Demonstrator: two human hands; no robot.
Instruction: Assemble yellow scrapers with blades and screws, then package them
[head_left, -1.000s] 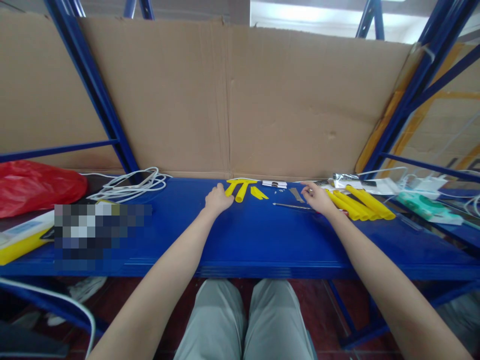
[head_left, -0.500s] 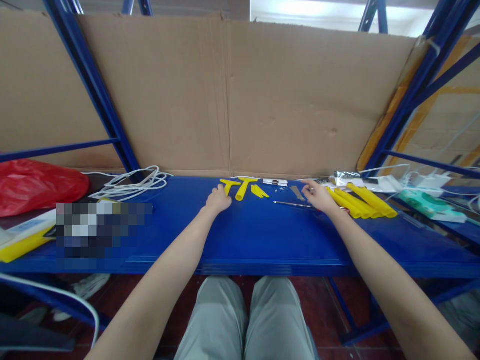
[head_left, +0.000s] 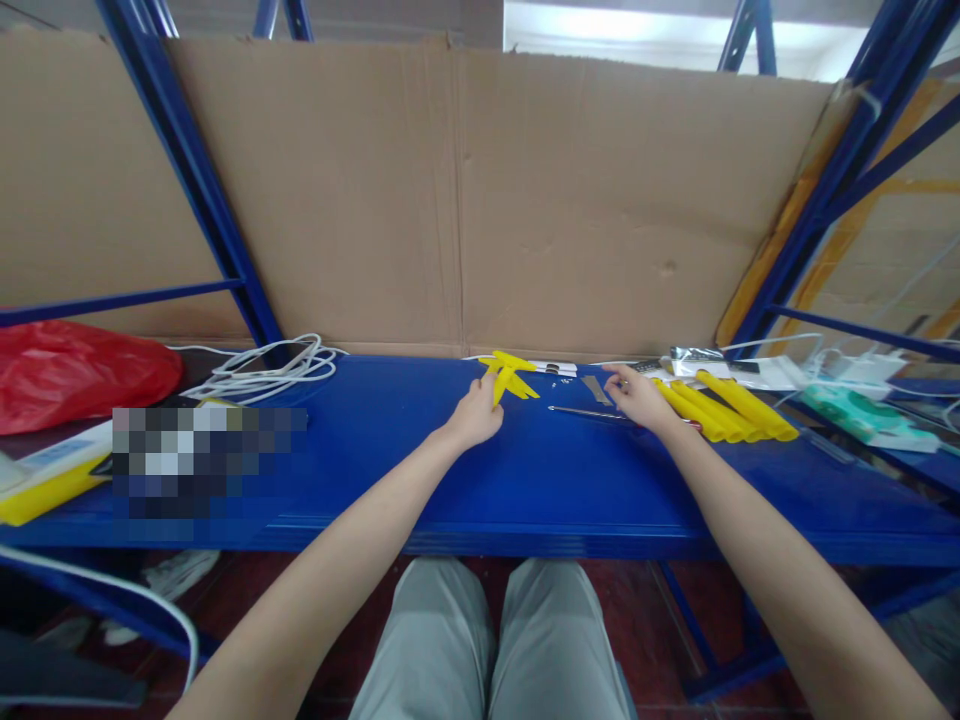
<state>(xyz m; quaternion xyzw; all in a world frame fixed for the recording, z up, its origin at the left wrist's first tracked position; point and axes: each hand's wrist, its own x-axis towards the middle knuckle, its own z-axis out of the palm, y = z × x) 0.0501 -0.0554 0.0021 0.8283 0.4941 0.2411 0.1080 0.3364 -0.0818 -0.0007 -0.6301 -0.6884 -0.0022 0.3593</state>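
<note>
My left hand is closed round the handle of a yellow T-shaped tool, whose head points away from me. Another yellow T-shaped piece shows partly behind it, beside flat yellow pieces. On the right, my right hand rests with fingers apart, next to a thin grey metal plate. A long screwdriver lies under it, its handle partly hidden by the wrist. Small white bits lie between the hands.
Several yellow tubes lie right of my right hand. Behind are white packets. A green-and-white pack is at the far right. White cable coils and a red bag are at the left. Cardboard stands behind the blue table.
My left hand has moved right with the yellow T-shaped tool, which now overlaps the other yellow pieces. My right hand has barely moved.
</note>
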